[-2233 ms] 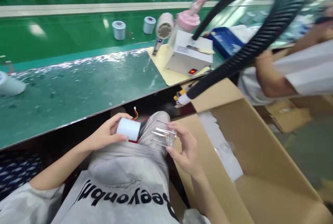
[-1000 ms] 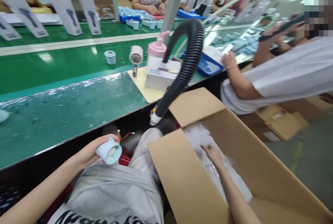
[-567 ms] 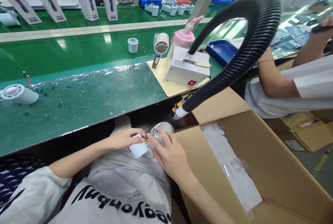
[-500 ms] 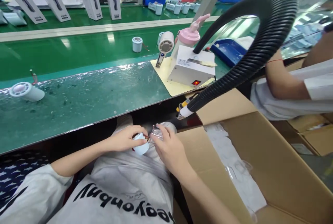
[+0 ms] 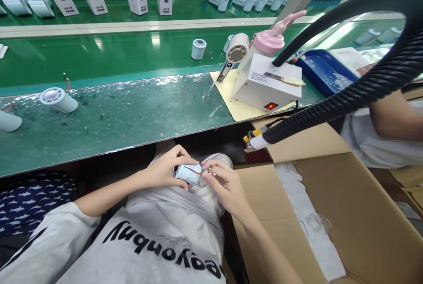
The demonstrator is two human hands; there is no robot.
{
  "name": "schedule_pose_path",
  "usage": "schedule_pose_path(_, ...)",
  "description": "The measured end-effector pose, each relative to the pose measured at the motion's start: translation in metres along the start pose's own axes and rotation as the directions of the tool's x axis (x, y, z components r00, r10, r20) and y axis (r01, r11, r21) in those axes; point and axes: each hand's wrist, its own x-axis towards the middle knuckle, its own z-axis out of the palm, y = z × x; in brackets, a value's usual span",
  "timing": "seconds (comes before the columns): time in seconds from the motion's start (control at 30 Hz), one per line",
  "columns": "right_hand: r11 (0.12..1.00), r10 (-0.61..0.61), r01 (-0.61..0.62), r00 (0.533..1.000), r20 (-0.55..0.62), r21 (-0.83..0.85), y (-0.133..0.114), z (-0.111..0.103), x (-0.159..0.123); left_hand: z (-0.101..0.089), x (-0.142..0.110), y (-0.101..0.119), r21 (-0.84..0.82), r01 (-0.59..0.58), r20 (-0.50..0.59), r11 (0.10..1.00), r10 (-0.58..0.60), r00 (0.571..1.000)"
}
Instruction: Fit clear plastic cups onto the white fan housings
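Observation:
Over my lap, my left hand (image 5: 169, 166) is closed around a pale blue fan head (image 5: 187, 173), which lies on its side between thumb and fingers. Thin red and black wires (image 5: 199, 172) run along the fan head toward the right. The fingertips of my right hand (image 5: 229, 186) pinch these wires near their ends. A clear plastic piece (image 5: 202, 182) shows at the right end of the fan head, partly covered by my fingers; how it is seated there I cannot tell.
A black ribbed hose (image 5: 307, 110) with a metal-tipped nozzle arches in from a white box (image 5: 269, 82) on the bench. An open carton (image 5: 370, 204) stands at my right. Fan heads (image 5: 59, 100) lie along the green bench (image 5: 132, 112). Co-workers sit opposite and at right.
The clear plastic piece was in my right hand and now sits at the fan head's end. My left hand has turned the fan head sideways. My right fingers have moved onto the wires. The view has shifted left.

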Motion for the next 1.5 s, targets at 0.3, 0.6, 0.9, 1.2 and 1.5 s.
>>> schedule_pose_path(0.3,0.949,0.133,-0.117,0.991,-0.033,0.293,0.007,0.001,0.006,-0.002,-0.005,0.003,-0.179,0.002,0.093,0.984,0.015,0.996)
schedule_pose_path(0.6,0.981,-0.182,0.188,0.979,0.093,-0.051,0.014,-0.004,-0.009,0.007,-0.013,0.003,-0.567,0.231,0.100,0.791,-0.212,0.972)
schedule_pose_path(0.9,0.985,-0.167,0.169,0.980,0.109,-0.014,0.007,-0.008,-0.011,-0.010,-0.016,0.013,-0.298,-0.027,0.075,0.954,0.052,0.996)
schedule_pose_path(1.2,0.978,-0.042,0.011,0.988,0.149,0.206,0.003,-0.008,-0.009,-0.012,-0.022,0.013,-0.215,-0.134,0.089,0.967,0.156,0.984)
schedule_pose_path(1.5,0.870,0.197,-0.273,0.956,0.219,0.411,0.003,-0.003,-0.009,-0.013,-0.021,0.011,-0.188,-0.149,0.088,0.971,0.168,0.982)
